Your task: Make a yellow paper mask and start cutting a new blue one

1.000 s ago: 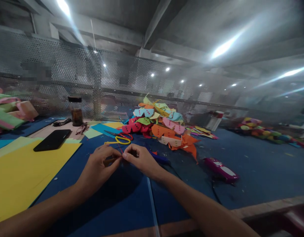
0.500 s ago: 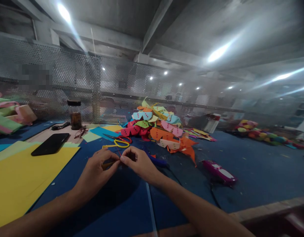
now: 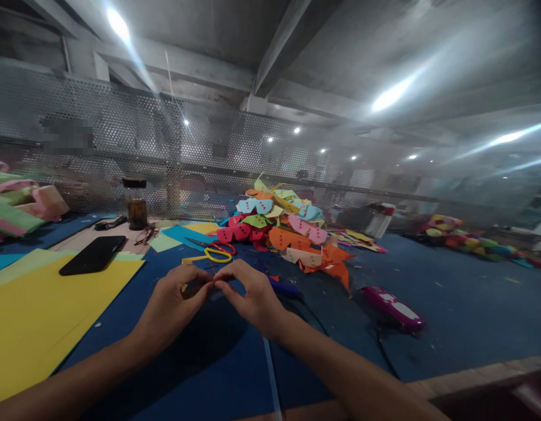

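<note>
My left hand [image 3: 180, 301] and my right hand [image 3: 250, 295] meet above the blue table, thumbs and forefingers pinched together. A thin reddish sliver [image 3: 214, 270] shows at the fingertips, and a bit of yellow peeks out inside the left hand's grip. Most of what they hold is hidden by the fingers. Just beyond lie scissors [image 3: 220, 251] with red and yellow handles. Next to my right hand rests a dark blue tool [image 3: 285, 287] with a cord. Behind it rises a heap of coloured paper masks [image 3: 270, 219] with red dots.
Yellow paper sheets [image 3: 55, 316] cover the left side, with a black phone [image 3: 93, 255] on them. A dark-lidded jar [image 3: 135, 204] stands behind. To the right lies a purple corded device [image 3: 395, 310]. A pale stick [image 3: 271, 374] lies in front. A perforated metal screen [image 3: 209, 140] closes the back.
The view has shifted slightly. My right fingers have straightened a little around the pinch; both hands stay together at the same spot.
</note>
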A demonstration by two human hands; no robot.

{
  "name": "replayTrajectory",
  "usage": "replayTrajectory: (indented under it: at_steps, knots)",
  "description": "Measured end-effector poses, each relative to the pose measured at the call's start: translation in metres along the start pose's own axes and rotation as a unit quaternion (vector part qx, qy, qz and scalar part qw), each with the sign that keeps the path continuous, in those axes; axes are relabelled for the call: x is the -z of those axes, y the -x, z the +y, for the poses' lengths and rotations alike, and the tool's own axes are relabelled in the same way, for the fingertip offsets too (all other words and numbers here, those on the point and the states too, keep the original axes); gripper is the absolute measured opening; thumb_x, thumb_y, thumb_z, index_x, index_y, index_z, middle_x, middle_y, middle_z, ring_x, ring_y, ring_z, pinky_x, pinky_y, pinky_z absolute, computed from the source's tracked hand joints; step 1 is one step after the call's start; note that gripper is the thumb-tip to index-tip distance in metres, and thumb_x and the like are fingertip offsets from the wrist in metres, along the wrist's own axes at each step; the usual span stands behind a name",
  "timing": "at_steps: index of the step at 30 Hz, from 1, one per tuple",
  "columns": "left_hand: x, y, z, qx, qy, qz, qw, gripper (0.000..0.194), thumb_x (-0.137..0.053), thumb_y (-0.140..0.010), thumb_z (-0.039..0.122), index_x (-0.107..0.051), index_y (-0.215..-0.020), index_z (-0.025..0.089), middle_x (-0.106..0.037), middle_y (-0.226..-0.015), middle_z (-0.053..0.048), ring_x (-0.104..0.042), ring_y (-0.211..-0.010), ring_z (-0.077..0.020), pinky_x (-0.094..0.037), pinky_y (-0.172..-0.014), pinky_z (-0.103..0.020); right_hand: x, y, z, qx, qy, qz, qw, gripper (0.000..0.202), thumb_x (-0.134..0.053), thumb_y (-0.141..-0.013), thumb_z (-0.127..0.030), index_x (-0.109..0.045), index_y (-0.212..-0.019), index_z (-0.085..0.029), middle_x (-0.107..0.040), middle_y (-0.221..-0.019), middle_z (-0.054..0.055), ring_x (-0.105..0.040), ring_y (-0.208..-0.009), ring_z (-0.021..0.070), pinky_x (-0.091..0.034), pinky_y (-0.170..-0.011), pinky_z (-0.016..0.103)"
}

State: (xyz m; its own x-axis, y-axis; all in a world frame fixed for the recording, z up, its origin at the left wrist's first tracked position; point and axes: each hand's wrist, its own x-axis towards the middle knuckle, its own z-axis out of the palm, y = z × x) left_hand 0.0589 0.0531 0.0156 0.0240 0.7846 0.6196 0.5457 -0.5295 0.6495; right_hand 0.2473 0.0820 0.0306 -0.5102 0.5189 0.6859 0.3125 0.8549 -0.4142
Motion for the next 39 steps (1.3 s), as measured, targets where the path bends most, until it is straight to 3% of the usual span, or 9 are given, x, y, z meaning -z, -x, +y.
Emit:
replayTrajectory:
  at_steps: [15, 18, 21, 25, 39]
  knots:
    - [-0.001, 0.001, -0.001, 0.012, 0.022, 0.004, 1.000, 0.015, -0.061, -0.082, 0.034, -0.073, -0.077, 0.026, -0.074, -0.079, -0.001, -0.069, -0.080, -0.0196, -0.054, -0.073, -0.029, 0.003, -0.001, 0.004, 0.047, 0.028, 0.019, 0.998, 0.006, -0.066, -0.092, -0.022, -0.067, -0.097, -0.021, -0.070, -0.095, 0.004, -0.066, -0.093, 0.0175, -0.051, -0.084, 0.030]
    - [-0.002, 0.000, -0.003, -0.006, 0.021, 0.014, 1.000, 0.015, -0.062, -0.082, 0.036, -0.073, -0.077, 0.026, -0.076, -0.080, -0.001, -0.071, -0.088, -0.0227, -0.054, -0.091, -0.039, 0.003, -0.001, 0.004, 0.044, 0.034, 0.017, 0.998, 0.007, -0.067, -0.092, -0.023, -0.067, -0.098, -0.021, -0.071, -0.096, 0.005, -0.066, -0.094, 0.0177, -0.051, -0.085, 0.031]
    - [-0.002, 0.000, -0.004, -0.020, 0.021, 0.018, 0.999, 0.015, -0.063, -0.082, 0.037, -0.072, -0.078, 0.027, -0.077, -0.080, -0.001, -0.072, -0.093, -0.0257, -0.041, -0.109, -0.053, 0.004, -0.001, 0.002, 0.039, 0.040, 0.014, 0.998, 0.007, -0.068, -0.091, -0.023, -0.068, -0.097, -0.020, -0.071, -0.097, 0.005, -0.066, -0.095, 0.0180, -0.051, -0.085, 0.031]
    - [-0.002, 0.000, -0.006, -0.023, 0.016, 0.012, 1.000, 0.014, -0.062, -0.082, 0.037, -0.072, -0.077, 0.028, -0.078, -0.082, -0.001, -0.071, -0.100, -0.0290, -0.038, -0.111, -0.060, 0.005, -0.001, 0.001, 0.034, 0.050, 0.007, 0.998, 0.006, -0.067, -0.092, -0.024, -0.068, -0.097, -0.021, -0.072, -0.097, 0.005, -0.066, -0.094, 0.0178, -0.050, -0.086, 0.031]
    - [0.003, -0.001, -0.006, -0.079, -0.030, 0.014, 0.996, 0.010, -0.065, -0.083, 0.035, -0.072, -0.081, 0.028, -0.076, -0.079, 0.002, -0.071, -0.082, -0.0225, -0.036, -0.113, -0.054, 0.003, -0.001, 0.005, 0.047, 0.083, 0.011, 0.995, 0.004, -0.068, -0.091, -0.023, -0.069, -0.095, -0.021, -0.074, -0.096, 0.004, -0.068, -0.094, 0.0173, -0.047, -0.086, 0.030]
